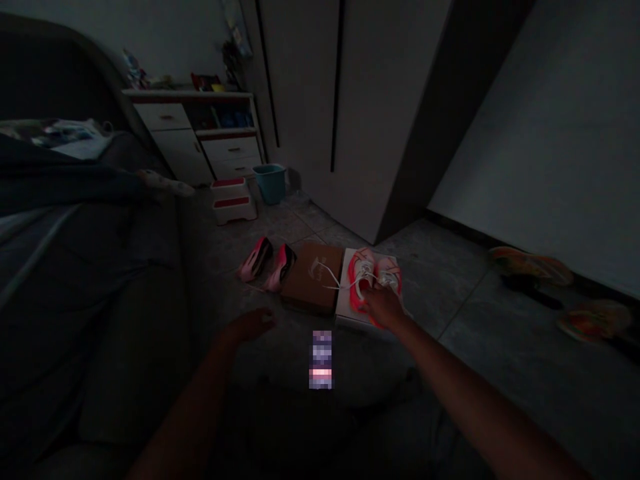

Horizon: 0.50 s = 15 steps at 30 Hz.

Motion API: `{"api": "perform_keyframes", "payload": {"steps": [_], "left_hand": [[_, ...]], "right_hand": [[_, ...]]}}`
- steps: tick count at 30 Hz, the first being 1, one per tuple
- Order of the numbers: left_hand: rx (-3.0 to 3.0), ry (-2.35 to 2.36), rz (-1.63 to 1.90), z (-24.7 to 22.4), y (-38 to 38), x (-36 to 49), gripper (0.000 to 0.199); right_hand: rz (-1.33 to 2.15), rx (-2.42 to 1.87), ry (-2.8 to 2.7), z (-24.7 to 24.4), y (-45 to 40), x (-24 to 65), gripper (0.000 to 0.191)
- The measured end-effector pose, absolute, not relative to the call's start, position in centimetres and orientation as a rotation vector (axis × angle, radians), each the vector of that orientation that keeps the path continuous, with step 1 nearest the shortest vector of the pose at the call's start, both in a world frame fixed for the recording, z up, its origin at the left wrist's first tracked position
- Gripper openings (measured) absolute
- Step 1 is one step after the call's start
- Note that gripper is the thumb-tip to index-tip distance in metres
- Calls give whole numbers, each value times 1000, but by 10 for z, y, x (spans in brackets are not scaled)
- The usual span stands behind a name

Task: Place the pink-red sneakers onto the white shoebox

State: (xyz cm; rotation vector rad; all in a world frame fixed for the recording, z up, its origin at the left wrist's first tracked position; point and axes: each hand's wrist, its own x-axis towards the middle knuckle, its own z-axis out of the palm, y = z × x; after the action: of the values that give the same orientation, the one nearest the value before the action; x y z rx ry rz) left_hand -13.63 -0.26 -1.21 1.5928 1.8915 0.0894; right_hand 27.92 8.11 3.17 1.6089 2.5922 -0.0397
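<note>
Right hand (383, 303) down on a pair of pink-and-white lace-up sneakers (373, 275), fingers curled over the near end of the left-side shoe; too dark to tell whether pinching a lace or just resting there. Pair sitting on a white shoebox base (345, 303) on the grey tiled floor (450, 293). Long white lace (333, 280) trailing left across a brown cardboard shoebox lid (313, 280) lying just beside the base. Left hand (253, 325) low and loosely curled, holding nothing, near the lid's front corner.

Likely trouble: the loose lace snagging on the lid's edge and dragging it along with any lift of the shoe. Second shoe touching the first, so easily tipped off the box's far side. Dim light making a missed grip on the thin lace quite possible.

Room to move: open tile in front of and to the right of the box. Left side tighter, with a pair of pink-and-black pointed shoes (265, 263) just beyond the lid and a dark sofa edge (150, 280) close by. Orange-and-green sneakers (530, 267) well apart along the right wall. Small teal plastic bin (270, 181) and a white-and-red step stool (233, 199) farther back, clear of reach.
</note>
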Motion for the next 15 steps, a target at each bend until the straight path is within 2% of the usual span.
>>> {"api": "perform_keyframes", "payload": {"steps": [7, 12, 15], "left_hand": [[1475, 1918, 273, 12, -11, -166, 59], [1330, 2022, 131, -9, -36, -188, 47], [1267, 2053, 206, -20, -46, -186, 40]], "right_hand": [[-72, 1450, 2679, 34, 93, 283, 31], [39, 1485, 2599, 31, 101, 294, 44], [158, 1526, 2573, 31, 98, 295, 53]]}}
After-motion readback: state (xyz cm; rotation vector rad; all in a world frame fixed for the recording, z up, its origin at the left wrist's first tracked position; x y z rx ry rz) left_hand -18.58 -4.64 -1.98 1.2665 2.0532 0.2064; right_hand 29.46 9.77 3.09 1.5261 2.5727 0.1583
